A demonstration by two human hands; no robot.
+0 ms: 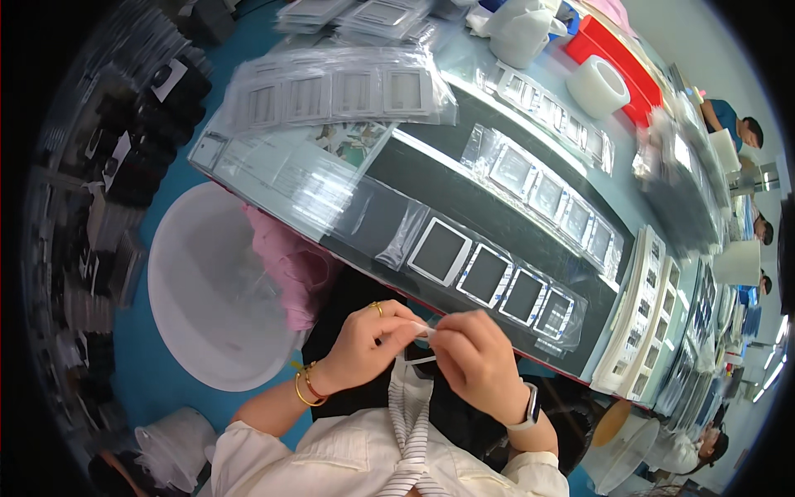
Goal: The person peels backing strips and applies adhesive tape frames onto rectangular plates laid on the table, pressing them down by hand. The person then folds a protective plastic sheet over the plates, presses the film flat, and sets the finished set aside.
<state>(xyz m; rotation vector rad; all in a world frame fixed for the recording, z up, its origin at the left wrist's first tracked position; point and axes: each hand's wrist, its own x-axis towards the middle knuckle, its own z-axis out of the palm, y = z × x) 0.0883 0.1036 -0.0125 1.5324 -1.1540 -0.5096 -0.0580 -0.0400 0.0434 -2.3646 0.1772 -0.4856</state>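
Observation:
My left hand and my right hand meet just off the table's near edge, fingertips pinched together. Between them is a small thin white piece, mostly covered by my fingers; a narrow white strip shows below it. I cannot tell whether they are one thing. Nearest on the table lies a clear plastic sleeve with a row of white rectangular frames with dark centres. Farther back is a similar row of white frames in clear film.
Stacked sleeves of frames lie at the table's far left. A red bin and a roll of clear film stand at the back. A large white tub with pink cloth sits left below the table. Strip stacks lie at the right.

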